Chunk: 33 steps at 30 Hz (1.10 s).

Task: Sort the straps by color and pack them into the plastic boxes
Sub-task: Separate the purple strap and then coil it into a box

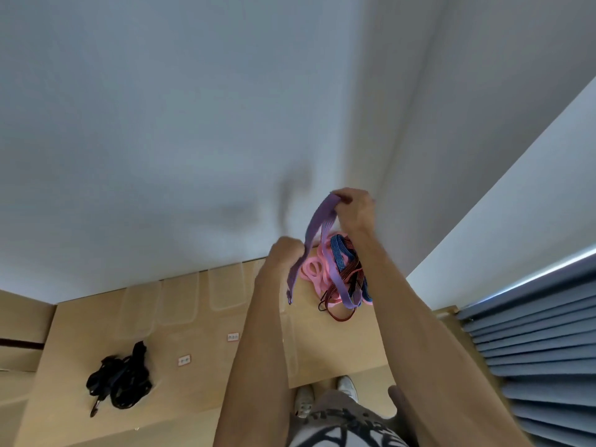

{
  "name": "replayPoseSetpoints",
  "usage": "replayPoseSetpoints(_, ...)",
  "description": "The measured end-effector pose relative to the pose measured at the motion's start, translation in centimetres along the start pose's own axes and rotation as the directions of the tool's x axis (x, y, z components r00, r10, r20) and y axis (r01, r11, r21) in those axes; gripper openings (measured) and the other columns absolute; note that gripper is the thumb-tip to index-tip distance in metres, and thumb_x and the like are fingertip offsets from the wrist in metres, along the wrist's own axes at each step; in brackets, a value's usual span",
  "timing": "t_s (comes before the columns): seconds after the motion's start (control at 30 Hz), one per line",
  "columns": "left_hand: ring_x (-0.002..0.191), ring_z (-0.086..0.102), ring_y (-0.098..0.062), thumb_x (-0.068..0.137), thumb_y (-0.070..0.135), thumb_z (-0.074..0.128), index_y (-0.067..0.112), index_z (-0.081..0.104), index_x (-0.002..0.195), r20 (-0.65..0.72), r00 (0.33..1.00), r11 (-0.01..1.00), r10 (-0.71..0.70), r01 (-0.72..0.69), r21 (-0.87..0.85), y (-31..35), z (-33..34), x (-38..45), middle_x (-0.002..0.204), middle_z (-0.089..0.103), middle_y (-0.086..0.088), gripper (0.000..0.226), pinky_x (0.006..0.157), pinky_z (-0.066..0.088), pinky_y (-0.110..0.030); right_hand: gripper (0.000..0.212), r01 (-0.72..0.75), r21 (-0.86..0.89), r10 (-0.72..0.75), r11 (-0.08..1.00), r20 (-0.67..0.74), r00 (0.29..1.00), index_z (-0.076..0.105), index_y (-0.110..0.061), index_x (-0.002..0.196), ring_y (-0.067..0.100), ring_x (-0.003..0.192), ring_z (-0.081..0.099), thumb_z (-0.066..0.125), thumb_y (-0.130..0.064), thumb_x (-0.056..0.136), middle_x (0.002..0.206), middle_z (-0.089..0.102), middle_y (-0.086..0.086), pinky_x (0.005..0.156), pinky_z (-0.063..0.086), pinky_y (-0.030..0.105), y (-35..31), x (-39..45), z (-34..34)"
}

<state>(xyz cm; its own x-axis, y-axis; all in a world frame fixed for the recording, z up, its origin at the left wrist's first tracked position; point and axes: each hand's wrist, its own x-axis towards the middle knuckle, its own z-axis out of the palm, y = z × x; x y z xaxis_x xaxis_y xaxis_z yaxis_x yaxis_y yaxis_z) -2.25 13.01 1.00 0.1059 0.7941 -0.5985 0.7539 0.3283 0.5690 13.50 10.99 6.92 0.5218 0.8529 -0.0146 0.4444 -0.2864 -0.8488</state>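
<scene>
A flat purple woven strap (317, 222) is being held raised above the light wooden table (206, 375): its top is being pinched by the curled fingers of the right hand (353, 209), its lower length gripped in the closed left hand (285, 254). Beneath, a tangled pile of pink, blue and red straps (335, 272) is lying near clear plastic boxes (180, 298); black straps (121, 380) are lying well apart.

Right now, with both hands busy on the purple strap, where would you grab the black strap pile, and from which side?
Take the black strap pile at its bunched middle, coming straight down from above. It lies loose on the wooden table with open surface all around, and a central pinch gathers most loops; the thin tail at the near-left edge would drag only one strand.
</scene>
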Motion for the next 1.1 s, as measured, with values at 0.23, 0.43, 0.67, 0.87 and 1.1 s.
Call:
replayPoseSetpoints(0.23, 0.078, 0.056, -0.023, 0.086, -0.020, 0.046, 0.020, 0.051, 0.114, 0.016, 0.933, 0.846, 0.359, -0.319, -0.427, 1.1, 2.7, -1.5, 0.091, 0.053, -0.008, 0.049, 0.072, 0.052, -0.036, 0.033, 0.006, 0.237, -0.094, 0.971, 0.361, 0.928, 0.078, -0.007, 0.104, 0.014, 0.087, 0.062, 0.059, 0.009, 0.082, 0.094, 0.074, 0.007, 0.077, 0.051, 0.024, -5.2, 0.8, -2.0)
replayPoseSetpoints(0.43, 0.127, 0.060, -0.023, 0.093, -0.009, 0.058, 0.001, 0.056, 0.138, 0.209, 0.846, 0.805, 0.491, -0.349, -0.479, 3.4, 2.9, -0.9, 0.133, 0.065, -0.014, 0.047, 0.108, 0.046, -0.032, 0.029, -0.119, 0.612, -0.073, 0.782, 0.279, 0.957, 0.073, -0.004, 0.101, 0.026, 0.091, 0.067, 0.057, 0.014, 0.086, 0.099, 0.071, 0.021, 0.076, 0.053, 0.034, -6.7, 0.6, -3.6)
replayPoseSetpoints(0.67, 0.066, 0.059, -0.018, 0.094, 0.006, 0.063, 0.009, 0.060, 0.075, 0.087, 0.920, 0.856, 0.382, -0.316, -0.409, 3.6, 3.6, -1.3, 0.066, 0.062, -0.001, 0.019, 0.063, 0.049, -0.032, 0.034, -0.138, 0.661, 0.187, 0.738, -0.003, 0.982, 0.077, -0.008, 0.088, 0.021, 0.066, 0.066, 0.050, 0.009, 0.079, 0.076, 0.070, 0.010, 0.060, 0.055, 0.030, -5.8, 2.3, -5.0)
replayPoseSetpoints(0.87, 0.057, 0.039, -0.015, 0.059, 0.012, 0.059, 0.015, 0.051, 0.075, -0.194, 0.932, 0.786, 0.306, -0.362, -0.501, 6.1, -0.6, -2.5, 0.065, 0.046, 0.001, 0.018, 0.058, 0.030, -0.029, 0.057, -0.266, 0.269, 0.340, 0.926, -0.285, 0.896, 0.051, -0.004, 0.141, 0.032, 0.127, 0.055, 0.048, 0.006, 0.085, 0.136, 0.059, 0.015, 0.108, 0.043, 0.037, 0.1, -0.2, -3.4)
replayPoseSetpoints(1.1, 0.065, 0.065, -0.014, 0.064, 0.014, 0.051, 0.017, 0.070, 0.103, -0.088, 0.893, 0.726, 0.442, -0.414, -0.549, 10.7, -3.8, -5.0, 0.074, 0.068, -0.003, 0.043, 0.054, 0.048, -0.024, 0.091, -0.095, 0.430, -0.078, 0.898, 0.368, 0.927, 0.029, -0.018, 0.156, 0.010, 0.084, 0.065, 0.050, 0.005, 0.070, 0.091, 0.067, 0.000, 0.083, 0.054, 0.025, -1.7, -1.6, -1.2)
